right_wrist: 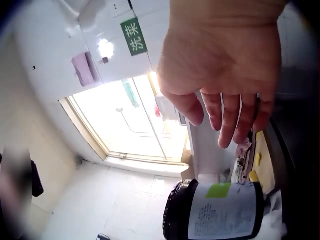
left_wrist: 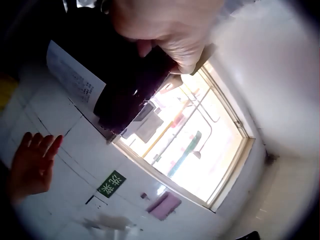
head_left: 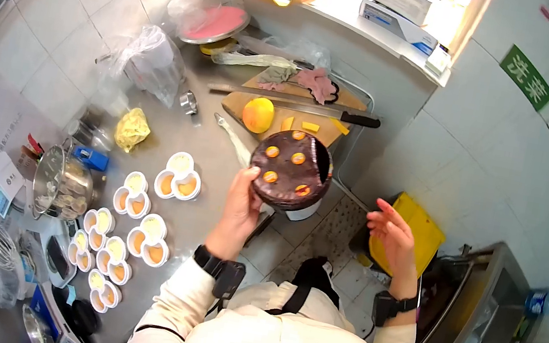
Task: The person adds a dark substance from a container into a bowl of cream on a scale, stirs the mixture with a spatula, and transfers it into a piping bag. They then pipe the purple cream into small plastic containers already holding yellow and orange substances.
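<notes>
My left hand (head_left: 245, 192) grips the near edge of a dark, glossy round cake (head_left: 289, 170) topped with several orange fruit pieces, holding it up past the counter edge. In the left wrist view the fingers (left_wrist: 165, 30) curl round the dark rim (left_wrist: 130, 95), which carries a white printed label underneath. My right hand (head_left: 393, 229) hovers to the right of the cake, fingers spread and holding nothing. The right wrist view shows that open palm (right_wrist: 225, 75) above the dark round piece (right_wrist: 175, 215) and its label (right_wrist: 222, 210).
Several small white cups (head_left: 131, 234) of orange filling cover the steel counter. A cutting board (head_left: 277, 117) holds a mango half (head_left: 259, 115) and a long knife (head_left: 300, 106). A metal pot (head_left: 62, 185) stands left, a yellow bin (head_left: 408, 228) on the floor right.
</notes>
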### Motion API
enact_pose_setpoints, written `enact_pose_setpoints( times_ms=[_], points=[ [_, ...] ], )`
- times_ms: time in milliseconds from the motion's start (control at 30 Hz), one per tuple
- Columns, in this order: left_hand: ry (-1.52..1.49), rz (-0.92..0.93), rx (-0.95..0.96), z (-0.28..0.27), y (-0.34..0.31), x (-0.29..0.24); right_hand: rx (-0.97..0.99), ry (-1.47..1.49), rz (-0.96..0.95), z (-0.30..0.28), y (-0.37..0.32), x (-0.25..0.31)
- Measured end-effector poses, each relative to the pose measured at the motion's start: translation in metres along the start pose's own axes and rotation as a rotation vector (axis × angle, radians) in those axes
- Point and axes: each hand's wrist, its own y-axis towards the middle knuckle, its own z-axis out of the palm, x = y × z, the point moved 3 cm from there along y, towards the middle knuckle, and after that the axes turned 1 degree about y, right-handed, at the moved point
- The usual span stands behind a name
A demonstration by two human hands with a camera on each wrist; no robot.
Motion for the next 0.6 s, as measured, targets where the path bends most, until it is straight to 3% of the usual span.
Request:
enact_pose_setpoints(
  times_ms=[100, 167, 233, 267, 333, 500, 600],
  points=[
    [0.008, 0.018, -0.006, 0.017, 0.046, 0.030, 0.011, -0.300, 0.003, -0.020, 0.086, 0.011],
    [0.007, 0.013, -0.082, 0.015, 0.069, 0.046, 0.132, -0.489, -0.140, -0.033, 0.162, 0.007],
    [0.011, 0.037, -0.097, 0.011, 0.093, 0.059, 0.194, -0.919, -0.232, -0.036, 0.235, 0.011],
    [0.049, 0.056, -0.146, 0.014, 0.102, 0.063, 0.220, -0.908, -0.231, -0.039, 0.274, 0.008],
    [0.061, 0.079, -0.166, 0.014, 0.116, 0.067, 0.280, -1.621, -0.648, -0.030, 0.331, -0.001],
    [0.155, 0.205, -0.347, 0.030, 0.132, 0.071, 0.608, -1.844, -0.452, 0.002, 0.427, -0.018],
    [0.169, 0.242, -0.423, 0.050, 0.130, 0.057, 0.775, -1.849, -0.559, -0.022, 0.497, -0.074]
  ],
)
